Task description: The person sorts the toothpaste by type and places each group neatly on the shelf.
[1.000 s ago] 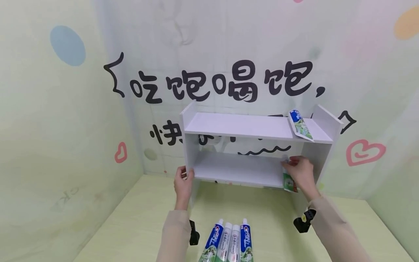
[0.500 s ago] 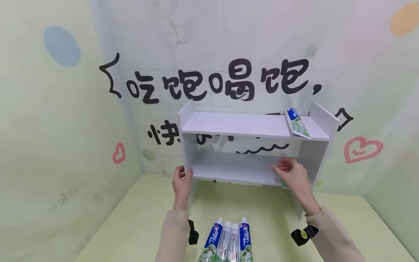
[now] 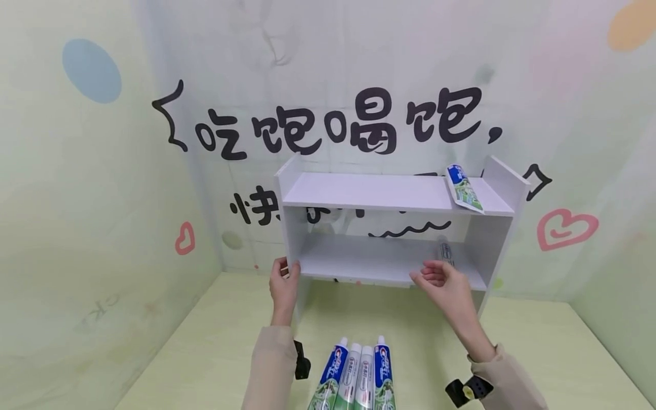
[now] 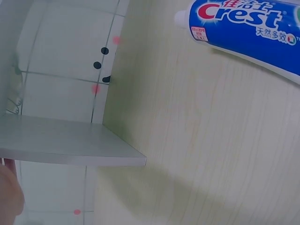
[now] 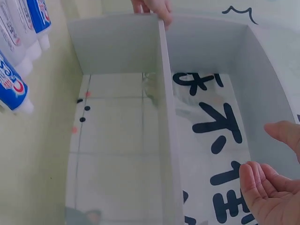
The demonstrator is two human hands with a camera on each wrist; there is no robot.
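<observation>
My left hand (image 3: pixel 284 289) grips the left side panel of a small white two-tier shelf (image 3: pixel 359 192), thumb on the near side and fingers behind it. My right hand (image 3: pixel 448 289) hangs in front of the lower board with nothing in it, its fingers loosely bent and the thumb apart in the right wrist view. Just behind it, a whitish toothpaste tube (image 3: pixel 446 253) lies on the right part of the lower board, partly hidden by that hand. A blue and green toothpaste tube (image 3: pixel 463 188) rests on the upper board, near the right end.
Several toothpaste tubes lie side by side on the pale table (image 3: pixel 205 347) before the shelf. The outer ones are blue-green Crest tubes (image 3: pixel 383 373); the inner ones are white and green tubes (image 3: pixel 348 373). A printed wall (image 3: pixel 318 62) stands close behind the shelf.
My right hand has let go of the whitish tube on the lower board and drawn back toward me and a little left. The left hand has kept its hold on the shelf.
</observation>
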